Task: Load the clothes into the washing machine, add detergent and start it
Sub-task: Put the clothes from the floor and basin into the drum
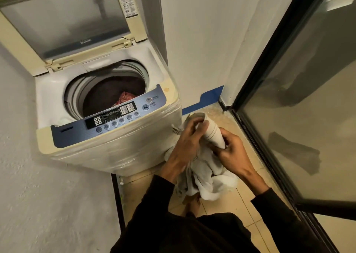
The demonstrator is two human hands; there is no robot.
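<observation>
A white garment point(207, 172) hangs bunched between both hands, off the washer's point(107, 102) front right corner and above the tiled floor point(248, 200). The left hand point(185, 145) has its fingers curled into the cloth's upper end, where a grey-edged opening point(196, 116) stands up beside the fingertips. The right hand point(232, 149) pinches a rolled, thin-striped part of the same cloth point(213, 134) between thumb and fingers, so both hands are closed on the garment. The rest of it droops in folds below the wrists, in front of the black sleeves point(269, 200). The washer stands with its lid point(65, 21) raised upright at the back edge, a label point(128, 4) in the lid's upper right corner. Inside the drum point(107, 91) lie a dark cloth point(115, 91) and, at the front edge of the opening, a red patterned cloth point(126, 98). The blue control panel point(109, 118) runs along the washer's front edge, with a round start button point(145, 107) and a power button point(148, 100) near its right end. The washer's body is wrapped in clear film point(115, 152). A white wall point(202, 41) rises behind, with blue tape point(204, 100) along its foot. A black-framed glass door point(308, 98) stands to the right. A bare foot point(192, 204) shows on the tiles below the garment.
</observation>
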